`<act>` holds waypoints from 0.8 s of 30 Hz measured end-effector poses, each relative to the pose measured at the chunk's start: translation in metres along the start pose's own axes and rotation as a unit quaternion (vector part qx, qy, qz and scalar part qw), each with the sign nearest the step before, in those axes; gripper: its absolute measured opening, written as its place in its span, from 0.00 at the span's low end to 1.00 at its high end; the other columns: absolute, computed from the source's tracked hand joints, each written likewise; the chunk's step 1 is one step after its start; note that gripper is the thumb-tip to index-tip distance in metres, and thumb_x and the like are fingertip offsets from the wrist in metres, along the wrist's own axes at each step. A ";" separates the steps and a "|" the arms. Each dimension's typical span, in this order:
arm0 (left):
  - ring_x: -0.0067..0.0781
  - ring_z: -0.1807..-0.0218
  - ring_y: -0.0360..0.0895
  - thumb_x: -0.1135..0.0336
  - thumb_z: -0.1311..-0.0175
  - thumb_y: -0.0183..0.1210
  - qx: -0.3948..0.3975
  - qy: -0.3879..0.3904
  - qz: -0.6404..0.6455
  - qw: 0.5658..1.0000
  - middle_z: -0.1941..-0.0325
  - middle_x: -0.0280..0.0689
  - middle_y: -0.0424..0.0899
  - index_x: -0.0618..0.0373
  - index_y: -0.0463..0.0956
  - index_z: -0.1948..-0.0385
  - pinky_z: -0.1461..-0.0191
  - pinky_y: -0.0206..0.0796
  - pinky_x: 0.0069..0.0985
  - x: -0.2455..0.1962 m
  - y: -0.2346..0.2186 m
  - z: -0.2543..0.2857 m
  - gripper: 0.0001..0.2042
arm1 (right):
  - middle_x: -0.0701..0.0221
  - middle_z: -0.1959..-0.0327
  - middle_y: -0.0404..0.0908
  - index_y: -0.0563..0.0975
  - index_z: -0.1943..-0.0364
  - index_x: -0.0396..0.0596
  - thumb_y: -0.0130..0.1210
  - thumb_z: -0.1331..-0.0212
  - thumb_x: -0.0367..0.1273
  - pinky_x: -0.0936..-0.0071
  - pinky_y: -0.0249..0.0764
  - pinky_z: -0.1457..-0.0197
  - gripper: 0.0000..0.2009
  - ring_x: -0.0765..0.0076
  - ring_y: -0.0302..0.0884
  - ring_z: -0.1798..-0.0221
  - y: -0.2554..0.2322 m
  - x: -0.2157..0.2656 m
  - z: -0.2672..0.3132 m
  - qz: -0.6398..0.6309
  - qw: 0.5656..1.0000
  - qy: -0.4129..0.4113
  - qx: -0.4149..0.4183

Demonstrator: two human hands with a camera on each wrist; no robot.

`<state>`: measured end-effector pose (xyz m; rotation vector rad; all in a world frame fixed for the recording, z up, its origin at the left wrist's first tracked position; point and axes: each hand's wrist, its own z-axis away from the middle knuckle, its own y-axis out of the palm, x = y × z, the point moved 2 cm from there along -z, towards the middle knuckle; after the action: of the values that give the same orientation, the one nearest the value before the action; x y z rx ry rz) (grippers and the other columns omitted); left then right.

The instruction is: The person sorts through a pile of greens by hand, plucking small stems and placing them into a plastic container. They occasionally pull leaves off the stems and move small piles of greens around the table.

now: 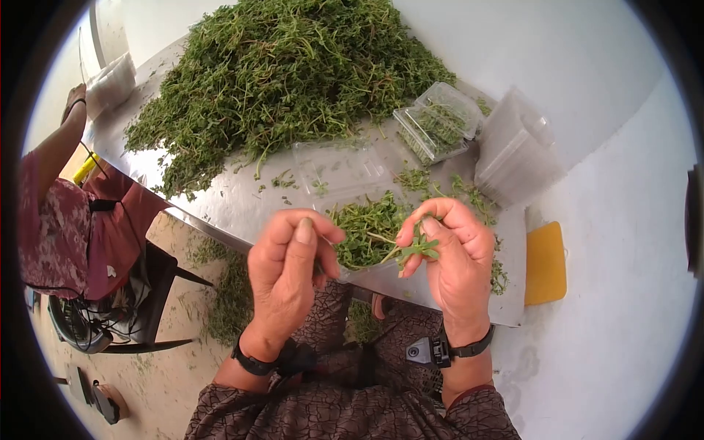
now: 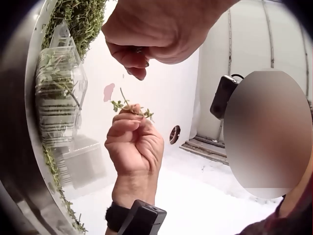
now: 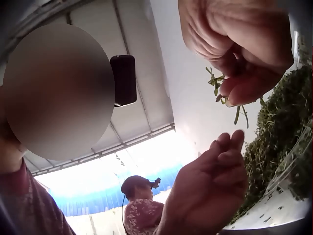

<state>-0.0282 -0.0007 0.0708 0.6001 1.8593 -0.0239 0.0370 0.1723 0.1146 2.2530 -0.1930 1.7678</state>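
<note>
My right hand [image 1: 460, 268] pinches a small leafy green sprig [image 1: 424, 248] between thumb and fingers, its pale stems pointing toward the left hand. In the right wrist view the cut stem ends [image 3: 241, 117] hang below the fingertips. My left hand [image 1: 287, 260] is held up opposite, thumb against curled fingers, and nothing shows in its grip. A gap separates the two hands. Below and between them, a clear plastic container of greens [image 1: 363, 224] sits at the table's near edge, partly hidden by the hands.
A large heap of greens [image 1: 293, 81] covers the back of the metal table [image 1: 220, 198]. To the right stand a filled clear clamshell box [image 1: 433, 128] and stacked empty boxes [image 1: 513, 150]. A yellow board [image 1: 546, 264] lies beyond the right edge. Another person [image 1: 81, 227] is at left.
</note>
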 end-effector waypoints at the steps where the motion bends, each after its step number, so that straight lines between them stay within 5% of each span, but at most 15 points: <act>1: 0.14 0.75 0.74 0.66 0.22 0.41 0.008 -0.031 0.008 0.999 0.65 0.32 0.81 0.60 0.74 0.57 0.74 0.62 0.13 -0.001 0.005 0.000 0.12 | 0.68 0.68 0.81 0.76 0.59 0.37 0.47 0.30 0.27 0.84 0.75 0.70 0.07 0.81 0.76 0.74 0.001 -0.001 0.000 -0.001 1.000 0.004 0.002; 8: 0.14 0.73 0.73 0.67 0.24 0.44 0.083 -0.119 0.004 0.989 0.67 0.33 0.80 0.63 0.75 0.50 0.71 0.62 0.13 0.004 0.019 0.004 0.13 | 0.66 0.65 0.82 0.75 0.58 0.37 0.46 0.30 0.26 0.80 0.80 0.66 0.07 0.78 0.79 0.72 0.011 -0.017 0.000 -0.061 0.997 0.049 0.014; 12: 0.17 0.72 0.76 0.74 0.28 0.49 0.092 -0.070 -0.023 0.993 0.67 0.34 0.81 0.65 0.74 0.49 0.66 0.70 0.18 0.013 0.023 0.003 0.11 | 0.64 0.67 0.83 0.74 0.57 0.35 0.47 0.31 0.26 0.79 0.80 0.66 0.07 0.76 0.82 0.70 0.009 -0.026 -0.003 -0.060 0.997 0.040 -0.011; 17: 0.22 0.73 0.78 0.79 0.31 0.49 -0.004 -0.010 -0.131 0.991 0.62 0.39 0.82 0.64 0.77 0.53 0.68 0.70 0.19 0.017 0.014 -0.010 0.10 | 0.62 0.69 0.83 0.73 0.55 0.35 0.47 0.32 0.25 0.78 0.80 0.64 0.07 0.74 0.83 0.69 0.002 -0.027 -0.010 -0.016 0.999 0.026 -0.029; 21: 0.18 0.71 0.76 0.73 0.27 0.48 -0.020 0.061 -0.205 0.977 0.60 0.37 0.82 0.62 0.78 0.51 0.64 0.70 0.16 0.021 0.013 -0.017 0.11 | 0.65 0.71 0.82 0.74 0.56 0.35 0.49 0.33 0.25 0.79 0.79 0.65 0.07 0.76 0.80 0.73 -0.003 -0.030 -0.018 0.041 0.998 0.038 -0.032; 23: 0.29 0.53 0.82 0.75 0.29 0.47 0.034 0.187 -0.258 0.947 0.46 0.44 0.81 0.62 0.77 0.48 0.49 0.73 0.23 0.028 0.015 -0.023 0.13 | 0.67 0.72 0.82 0.75 0.56 0.36 0.50 0.34 0.26 0.79 0.77 0.66 0.08 0.77 0.78 0.73 -0.007 -0.033 -0.020 0.110 0.993 0.032 -0.027; 24: 0.29 0.53 0.82 0.75 0.29 0.47 0.034 0.187 -0.258 0.947 0.46 0.44 0.81 0.62 0.77 0.48 0.49 0.73 0.23 0.025 0.014 -0.023 0.13 | 0.69 0.73 0.81 0.77 0.56 0.37 0.52 0.35 0.26 0.80 0.76 0.67 0.08 0.79 0.76 0.74 -0.010 -0.034 -0.022 0.179 0.983 0.026 -0.020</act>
<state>-0.0487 0.0286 0.0607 0.1495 2.3521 -0.3409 0.0113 0.1865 0.0848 2.2491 -0.6530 1.9695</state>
